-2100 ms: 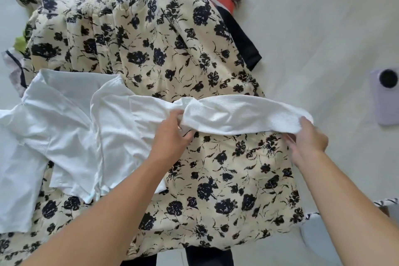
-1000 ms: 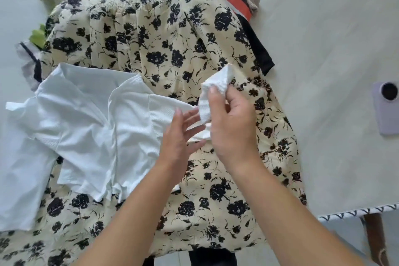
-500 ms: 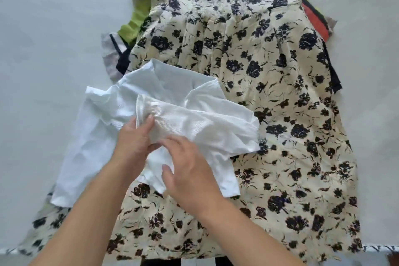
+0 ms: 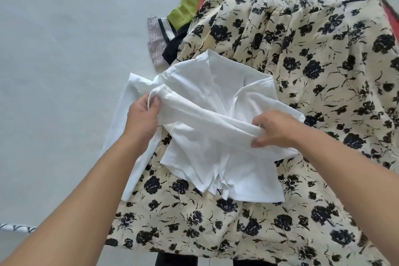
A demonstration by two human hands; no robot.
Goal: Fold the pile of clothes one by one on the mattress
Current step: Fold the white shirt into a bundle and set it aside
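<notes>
A white ribbed top [image 4: 216,157] lies on a cream dress with black flowers [image 4: 302,49], spread over the clothes pile on the pale mattress [image 4: 64,49]. One sleeve is folded across the top's body from right to left. My left hand [image 4: 142,119] pinches the cuff end of that sleeve at the top's left shoulder. My right hand [image 4: 274,129] grips the sleeve's folded edge near the right side. The top's other sleeve [image 4: 121,136] hangs down on the left over the mattress.
Under the dress, a green garment [image 4: 187,6], a grey-and-white piece with dark trim [image 4: 159,39] and a red edge [image 4: 390,17] stick out. A patterned mattress border [image 4: 17,228] shows at the lower left. Something dark [image 4: 177,259] lies below the dress hem.
My right hand carried the white sleeve from the far right across to the left over the top. Both hands now hold it laid across the body. The view swung left.
</notes>
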